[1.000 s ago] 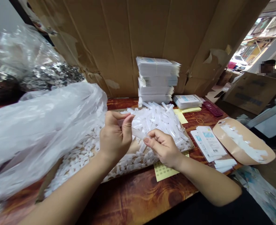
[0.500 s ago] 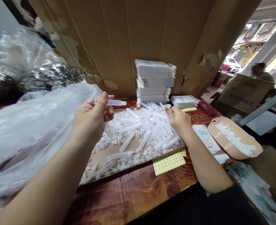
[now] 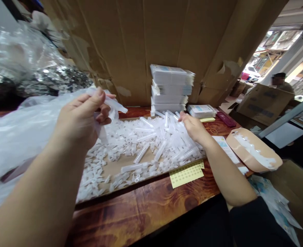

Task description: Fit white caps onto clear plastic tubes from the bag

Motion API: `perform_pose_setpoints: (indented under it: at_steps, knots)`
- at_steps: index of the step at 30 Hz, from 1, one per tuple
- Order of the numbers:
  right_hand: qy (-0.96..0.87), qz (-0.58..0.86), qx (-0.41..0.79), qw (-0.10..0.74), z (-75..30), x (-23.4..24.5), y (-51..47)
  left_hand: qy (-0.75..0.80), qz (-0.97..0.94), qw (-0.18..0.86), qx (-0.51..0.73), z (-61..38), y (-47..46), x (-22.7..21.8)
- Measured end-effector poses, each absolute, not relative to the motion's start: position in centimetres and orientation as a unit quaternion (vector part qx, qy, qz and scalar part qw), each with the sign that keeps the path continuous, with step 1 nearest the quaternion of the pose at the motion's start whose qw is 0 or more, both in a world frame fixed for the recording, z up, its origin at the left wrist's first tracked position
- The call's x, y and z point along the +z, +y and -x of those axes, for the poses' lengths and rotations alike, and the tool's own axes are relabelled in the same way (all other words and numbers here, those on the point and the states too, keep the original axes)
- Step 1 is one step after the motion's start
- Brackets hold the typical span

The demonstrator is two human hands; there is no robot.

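The plastic bag (image 3: 30,120) lies at far left; in front of it, the left hand (image 3: 81,115) pinches a translucent tube (image 3: 116,105) between thumb and fingers above the cardboard tray (image 3: 117,164), narrow end pointing right. The tube looks very light, smooth enough to slip, fairly stiff yet likely to dent under a hard squeeze; a gentle pinch around mid-barrel should suit it. Further right, the right hand (image 3: 194,129) has its fingers curled at the loose tubes (image 3: 164,135) heaped in the tray on the desk (image 3: 146,209); I cannot tell whether it grips one. Against half a second ago, the left hand is higher and farther left, its tube tipped down instead of level; the right hand stays by the heap.
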State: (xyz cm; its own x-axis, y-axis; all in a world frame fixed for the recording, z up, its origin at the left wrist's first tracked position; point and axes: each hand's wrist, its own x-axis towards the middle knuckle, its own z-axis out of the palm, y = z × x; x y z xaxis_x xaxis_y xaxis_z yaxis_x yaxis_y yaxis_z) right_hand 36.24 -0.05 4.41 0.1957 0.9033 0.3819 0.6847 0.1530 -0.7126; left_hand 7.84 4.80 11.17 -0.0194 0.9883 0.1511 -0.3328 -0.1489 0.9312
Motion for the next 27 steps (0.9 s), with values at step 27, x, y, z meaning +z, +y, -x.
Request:
perform_pose_setpoints:
  at_steps: [27]
  knots:
    - [-0.943, 0.309, 0.121, 0.0, -13.6, 0.7, 0.9, 0.3, -0.439, 0.532, 0.659, -0.5, 2.2, 15.3]
